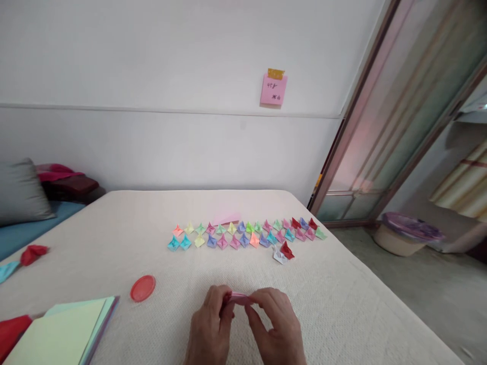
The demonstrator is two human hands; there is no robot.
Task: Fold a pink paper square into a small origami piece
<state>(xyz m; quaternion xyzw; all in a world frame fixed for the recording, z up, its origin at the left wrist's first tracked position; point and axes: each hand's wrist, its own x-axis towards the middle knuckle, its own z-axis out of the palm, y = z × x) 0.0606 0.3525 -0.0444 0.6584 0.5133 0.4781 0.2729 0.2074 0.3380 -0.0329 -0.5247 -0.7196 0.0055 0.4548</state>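
A small folded piece of pink paper is held just above the cream table cover, between my two hands. My left hand pinches its left end between thumb and fingers. At the other end, my right hand grips the paper with thumb and forefinger. Part of the paper is covered by the fingers. Beyond the hands, two rows of small folded paper boats in many colours stretch across the table. A white folded piece and a dark red one sit in front of the rows, on the right.
Left of my hands lies a round red lid. A stack of coloured paper sheets is at the near left, with crumpled red paper farther back. A pink sheet lies behind the boats. On the floor at right stands a tub.
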